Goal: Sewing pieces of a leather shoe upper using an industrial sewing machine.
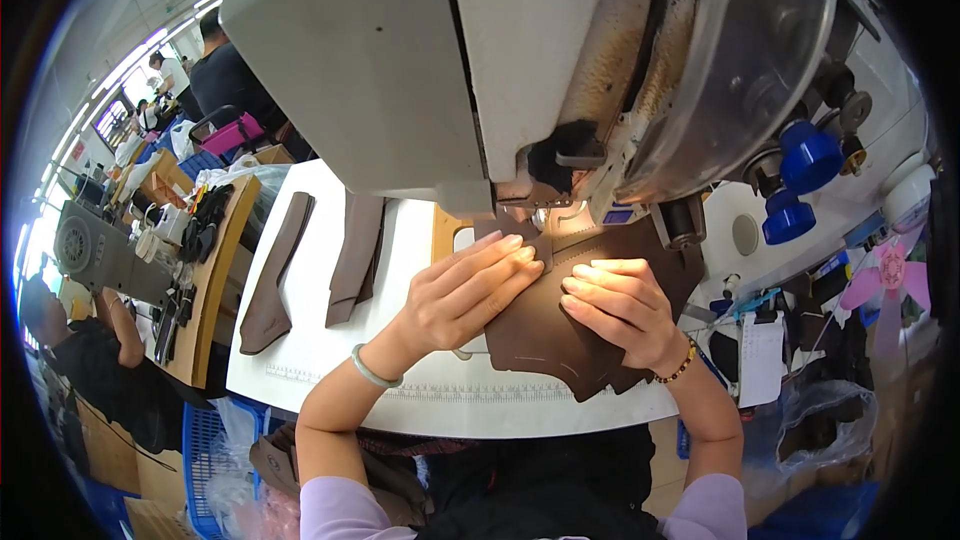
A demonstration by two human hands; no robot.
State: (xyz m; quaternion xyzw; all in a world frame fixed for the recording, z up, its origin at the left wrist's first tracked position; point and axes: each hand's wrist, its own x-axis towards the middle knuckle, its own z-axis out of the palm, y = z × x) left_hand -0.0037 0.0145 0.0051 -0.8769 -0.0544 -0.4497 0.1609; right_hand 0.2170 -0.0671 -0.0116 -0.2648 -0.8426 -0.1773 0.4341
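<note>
A dark brown leather-like panel [540, 340] with a stitched seam lies under the head of a sewing machine [370, 60], lit by a bright lamp. My left hand [468, 292] rests flat on its left part, fingers stretched out and side by side, the tips close to the needle area. On the right part lies my right hand [625, 312], its fingers extended and slightly bent, pressing the panel from above. Neither hand grips the panel. The needle and presser foot are mostly hidden by the machine head. The panel's front edge hangs near the table's front.
Two groups of brown cut pieces [275, 280] [355, 265] lie left on the white table [300, 390], which has a printed ruler along its front. Blue knobs [808, 157] and a pink fan [888, 277] are at right. A blue basket [203, 455] stands lower left. Other people work at far left.
</note>
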